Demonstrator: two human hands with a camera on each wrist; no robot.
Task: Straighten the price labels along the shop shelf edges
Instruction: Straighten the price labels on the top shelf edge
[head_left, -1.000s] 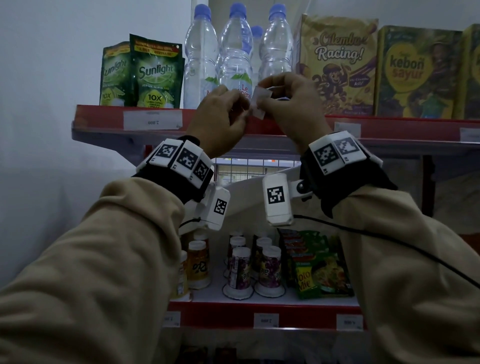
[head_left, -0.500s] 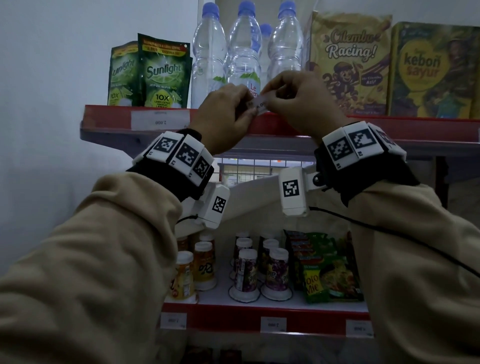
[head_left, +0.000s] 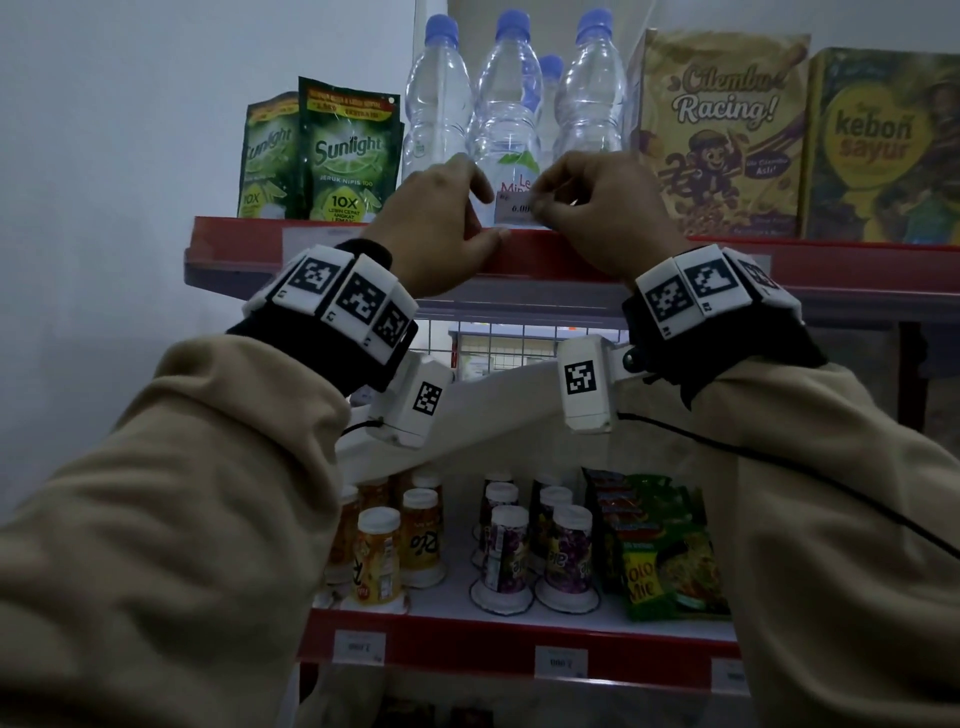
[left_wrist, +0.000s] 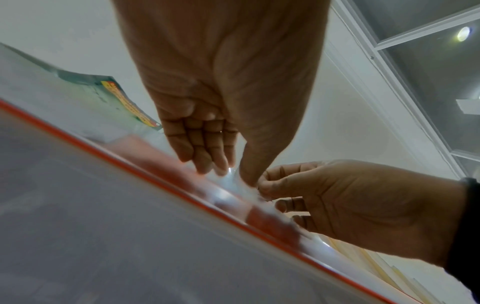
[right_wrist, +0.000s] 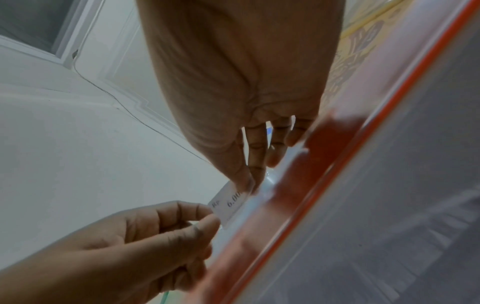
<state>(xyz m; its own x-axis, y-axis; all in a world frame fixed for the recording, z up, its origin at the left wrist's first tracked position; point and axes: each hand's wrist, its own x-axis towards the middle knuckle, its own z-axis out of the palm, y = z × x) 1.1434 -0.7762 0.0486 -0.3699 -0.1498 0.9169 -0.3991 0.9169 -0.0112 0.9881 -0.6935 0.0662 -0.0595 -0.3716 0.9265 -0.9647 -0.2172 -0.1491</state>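
Two hands pinched one price label above the top shelf edge.

From the head camera, the left hand (head_left: 441, 218) and right hand (head_left: 597, 208) held the white price label (head_left: 514, 209) by its ends, just above the red top shelf edge (head_left: 545, 254) and in front of the water bottles (head_left: 509, 114). Sunlight pouches (head_left: 348, 150) stood left of that label, a cereal box (head_left: 722, 130) right. From the left wrist, its thumb and fingers met at the blurred label beside the red edge. From the right wrist, its thumb and forefinger gripped the label's far end, the left hand's fingertips (right_wrist: 205, 214) its near end.
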